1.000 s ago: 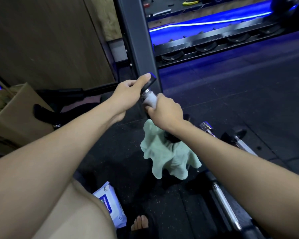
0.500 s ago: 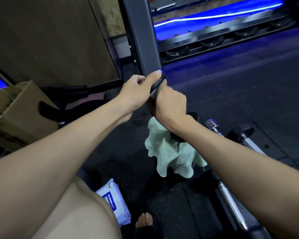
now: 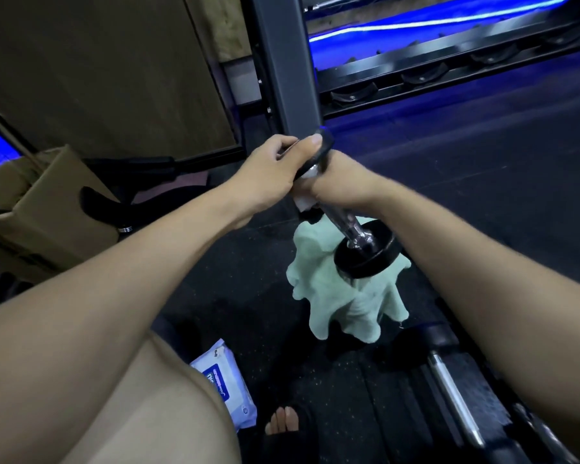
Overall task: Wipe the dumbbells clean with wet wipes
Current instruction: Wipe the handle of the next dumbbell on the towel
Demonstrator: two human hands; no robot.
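A dumbbell [image 3: 360,237] with a chrome handle and black round ends stands tilted on a pale green cloth [image 3: 344,306] on the floor. My left hand [image 3: 275,169] grips its upper black end. My right hand [image 3: 340,185] is wrapped round the handle just below that end, with a white wet wipe [image 3: 302,203] showing under the fingers. The lower black end rests on the cloth. A blue and white pack of wet wipes [image 3: 226,385] lies on the floor beside my left thigh.
More dumbbells [image 3: 456,393] lie at the lower right on the dark rubber floor. A grey metal upright [image 3: 282,61] of a rack rises just behind my hands. A cardboard box [image 3: 44,209] stands at the left. My bare toes [image 3: 283,423] show at the bottom.
My right hand has turned on the handle near the top, so the chrome handle and lower black end now show. My left hand has kept hold of the upper end.
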